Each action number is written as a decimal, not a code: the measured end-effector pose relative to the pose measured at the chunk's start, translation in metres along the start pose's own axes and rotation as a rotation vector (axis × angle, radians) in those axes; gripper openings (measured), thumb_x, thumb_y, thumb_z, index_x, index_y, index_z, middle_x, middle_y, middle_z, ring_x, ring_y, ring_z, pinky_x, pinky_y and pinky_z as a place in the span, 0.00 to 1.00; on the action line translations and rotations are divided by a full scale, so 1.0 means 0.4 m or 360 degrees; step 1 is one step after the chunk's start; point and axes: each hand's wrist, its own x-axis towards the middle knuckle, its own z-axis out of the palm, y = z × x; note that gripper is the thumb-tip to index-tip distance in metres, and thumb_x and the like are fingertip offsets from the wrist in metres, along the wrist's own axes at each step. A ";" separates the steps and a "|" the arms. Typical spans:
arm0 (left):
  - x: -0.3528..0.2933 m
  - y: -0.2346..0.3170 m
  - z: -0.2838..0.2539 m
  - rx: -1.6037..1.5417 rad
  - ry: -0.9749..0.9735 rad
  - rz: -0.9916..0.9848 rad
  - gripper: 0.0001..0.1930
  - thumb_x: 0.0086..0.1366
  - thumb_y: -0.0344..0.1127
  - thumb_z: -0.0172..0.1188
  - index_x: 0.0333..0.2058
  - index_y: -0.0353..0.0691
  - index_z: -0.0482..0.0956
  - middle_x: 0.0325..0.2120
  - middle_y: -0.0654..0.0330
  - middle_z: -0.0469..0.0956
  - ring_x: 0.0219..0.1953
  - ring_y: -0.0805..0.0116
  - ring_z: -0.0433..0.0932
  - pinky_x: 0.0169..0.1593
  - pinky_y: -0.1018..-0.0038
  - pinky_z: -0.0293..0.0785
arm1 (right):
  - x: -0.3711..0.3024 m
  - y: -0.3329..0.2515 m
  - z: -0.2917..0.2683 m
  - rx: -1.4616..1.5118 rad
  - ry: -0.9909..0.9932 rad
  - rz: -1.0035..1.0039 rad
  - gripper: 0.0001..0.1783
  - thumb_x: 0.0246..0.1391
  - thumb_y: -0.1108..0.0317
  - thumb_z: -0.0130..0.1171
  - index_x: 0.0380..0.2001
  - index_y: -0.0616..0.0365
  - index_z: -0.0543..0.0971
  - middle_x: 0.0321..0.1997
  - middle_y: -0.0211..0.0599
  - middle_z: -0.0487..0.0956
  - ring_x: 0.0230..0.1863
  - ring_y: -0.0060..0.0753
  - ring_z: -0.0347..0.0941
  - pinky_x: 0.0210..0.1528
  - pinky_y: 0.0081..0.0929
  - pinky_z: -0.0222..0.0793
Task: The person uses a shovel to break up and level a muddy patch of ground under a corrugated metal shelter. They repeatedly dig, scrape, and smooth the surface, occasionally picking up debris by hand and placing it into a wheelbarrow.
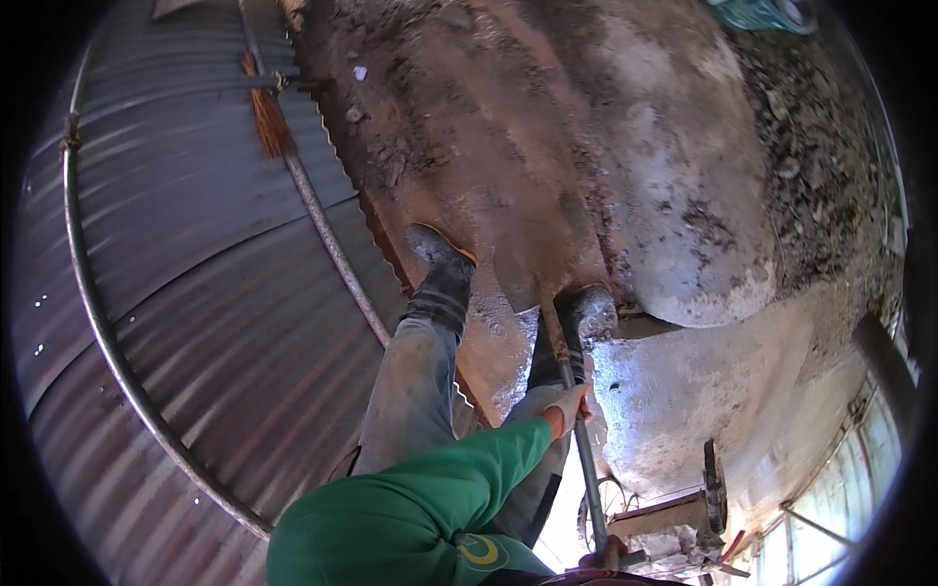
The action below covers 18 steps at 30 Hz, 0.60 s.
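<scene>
A long-handled shovel runs from my body down to the muddy floor, between and ahead of my boots. My left hand, below a green sleeve, is closed around the middle of its shaft. At the upper end, near the lower edge of the view, my right hand grips the handle and is partly cut off. The shovel's blade is blurred and mud-coloured, so its outline is hard to tell from the ground. My left boot and right boot stand on wet ground on either side of it.
A corrugated metal wall with metal poles rises along the left, with a straw broom against it. Right lie a pale concrete slab and a heap of dark rubble. A wheelbarrow-like cart stands at lower right.
</scene>
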 end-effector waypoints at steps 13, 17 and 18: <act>-0.126 1.027 -0.320 0.0267 0.0140 0.0751 0.19 0.66 0.44 0.64 0.22 0.39 0.73 0.14 0.58 0.69 0.14 0.63 0.72 0.18 0.62 0.72 | -0.481 -0.097 1.022 0.0083 -0.0259 -0.0471 0.10 0.68 0.58 0.57 0.45 0.50 0.75 0.25 0.28 0.73 0.15 0.23 0.65 0.18 0.24 0.63; -0.111 1.294 -0.351 0.0351 0.0149 0.0914 0.16 0.67 0.42 0.64 0.26 0.38 0.75 0.16 0.59 0.69 0.15 0.65 0.70 0.20 0.64 0.73 | -0.397 -0.110 1.330 0.0581 -0.0180 0.0070 0.12 0.64 0.62 0.63 0.39 0.59 0.78 0.27 0.33 0.75 0.20 0.26 0.70 0.19 0.29 0.66; -0.106 1.345 -0.353 0.0315 0.0248 0.0934 0.15 0.67 0.41 0.64 0.27 0.37 0.75 0.17 0.59 0.69 0.15 0.65 0.70 0.20 0.64 0.72 | -0.367 -0.099 1.405 0.0667 -0.0175 0.0053 0.12 0.63 0.61 0.65 0.37 0.59 0.78 0.27 0.32 0.75 0.21 0.25 0.70 0.19 0.29 0.67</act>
